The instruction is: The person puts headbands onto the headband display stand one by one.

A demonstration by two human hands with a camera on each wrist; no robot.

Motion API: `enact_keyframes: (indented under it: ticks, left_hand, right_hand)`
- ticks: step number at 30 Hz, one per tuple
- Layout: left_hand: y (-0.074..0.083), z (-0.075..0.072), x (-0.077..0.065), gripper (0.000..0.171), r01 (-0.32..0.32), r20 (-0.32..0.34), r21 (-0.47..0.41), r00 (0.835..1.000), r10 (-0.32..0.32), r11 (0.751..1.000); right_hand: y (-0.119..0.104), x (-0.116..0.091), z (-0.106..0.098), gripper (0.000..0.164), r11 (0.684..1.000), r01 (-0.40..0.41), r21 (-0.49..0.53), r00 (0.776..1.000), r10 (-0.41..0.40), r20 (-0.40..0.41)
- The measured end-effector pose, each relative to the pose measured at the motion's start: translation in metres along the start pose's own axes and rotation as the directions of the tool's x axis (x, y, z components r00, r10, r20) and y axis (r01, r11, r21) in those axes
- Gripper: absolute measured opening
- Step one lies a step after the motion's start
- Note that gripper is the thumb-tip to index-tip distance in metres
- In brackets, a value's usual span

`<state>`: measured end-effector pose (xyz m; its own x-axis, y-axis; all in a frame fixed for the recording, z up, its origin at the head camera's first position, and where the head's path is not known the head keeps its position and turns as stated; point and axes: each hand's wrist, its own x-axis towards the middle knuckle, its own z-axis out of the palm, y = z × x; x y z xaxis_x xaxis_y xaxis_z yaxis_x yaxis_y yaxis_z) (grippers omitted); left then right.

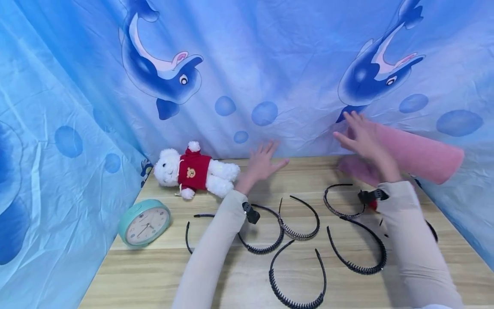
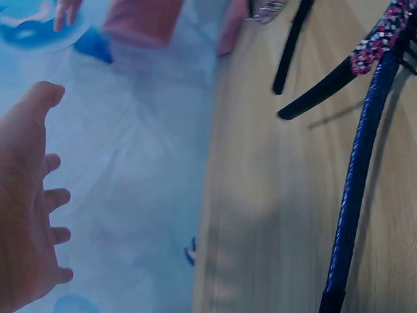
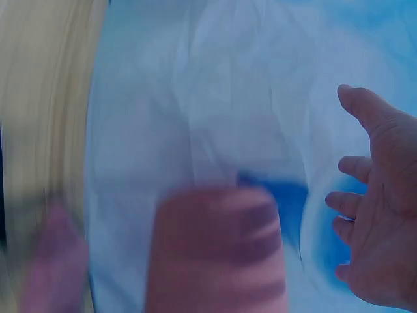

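Observation:
My left hand (image 1: 262, 163) is held above the back of the wooden table with fingers spread, holding nothing. To the right, my right hand (image 1: 366, 141) is raised with spread fingers beside a pink cylinder (image 1: 420, 150). The cylinder lies tilted; whether the hand touches it is unclear in the head view, but a gap shows in the right wrist view. Below it is another pink piece (image 1: 359, 169), partly hidden by the right arm. Several black toothed headbands (image 1: 366, 270) lie scattered between and under the arms. One headband (image 2: 384, 45) carries pink and silver stones.
A white teddy bear (image 1: 197, 171) in a red top lies at the back left. In front of it stands a mint-green clock (image 1: 144, 223). A blue curtain (image 1: 247, 64) with dolphins hangs behind and beside the table (image 1: 127, 274). Something red (image 1: 372, 204) shows by the right wrist.

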<state>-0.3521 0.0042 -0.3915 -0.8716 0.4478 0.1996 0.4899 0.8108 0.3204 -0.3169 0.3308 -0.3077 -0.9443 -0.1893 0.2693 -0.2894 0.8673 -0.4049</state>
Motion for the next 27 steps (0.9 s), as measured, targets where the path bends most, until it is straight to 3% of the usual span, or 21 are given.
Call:
enact_keyframes:
  ticks: [4, 7, 9, 12, 14, 17, 20, 23, 27]
  left_hand:
    - [0.012, 0.006, 0.008, 0.081, -0.052, 0.046, -0.064, 0.997, 0.055, 0.997]
    - [0.022, 0.009, 0.012, 0.083, -0.096, 0.053, -0.210, 0.993, 0.109, 0.973]
    - [0.028, 0.010, 0.015, 0.084, -0.112, 0.049, -0.352, 0.989, 0.138, 0.929]
    - [0.036, 0.010, 0.019, 0.085, -0.096, 0.049, -0.553, 0.988, 0.147, 0.828]
    - [0.039, 0.010, 0.019, 0.086, -0.056, 0.056, -0.652, 0.991, 0.122, 0.756]
    - [0.041, 0.009, 0.018, 0.085, -0.009, 0.072, -0.734, 0.993, 0.090, 0.679]
    - [0.039, 0.009, 0.017, 0.083, 0.010, 0.072, -0.779, 0.995, 0.074, 0.626]
    - [0.036, 0.009, 0.017, 0.081, 0.013, 0.067, -0.807, 0.995, 0.070, 0.591]
    - [0.030, 0.010, 0.018, 0.078, 0.009, 0.058, -0.822, 0.996, 0.069, 0.569]
  right_hand:
    - [0.031, -0.012, -0.032, 0.083, 0.997, -0.044, -0.057, 0.999, 0.043, -0.015]
    - [0.055, -0.024, -0.053, 0.082, 0.991, -0.086, -0.106, 0.996, 0.085, -0.013]
    - [0.069, -0.035, -0.066, 0.081, 0.987, -0.123, -0.108, 0.992, 0.124, 0.011]
    - [0.090, -0.052, -0.083, 0.082, 0.979, -0.184, -0.083, 0.980, 0.190, 0.066]
    - [0.103, -0.063, -0.089, 0.083, 0.968, -0.233, -0.092, 0.966, 0.241, 0.091]
    - [0.119, -0.076, -0.092, 0.084, 0.944, -0.308, -0.121, 0.942, 0.320, 0.098]
    - [0.131, -0.088, -0.091, 0.084, 0.923, -0.358, -0.141, 0.925, 0.371, 0.081]
    - [0.136, -0.095, -0.091, 0.084, 0.918, -0.378, -0.123, 0.918, 0.389, 0.081]
    - [0.135, -0.097, -0.092, 0.083, 0.922, -0.373, -0.102, 0.921, 0.381, 0.082]
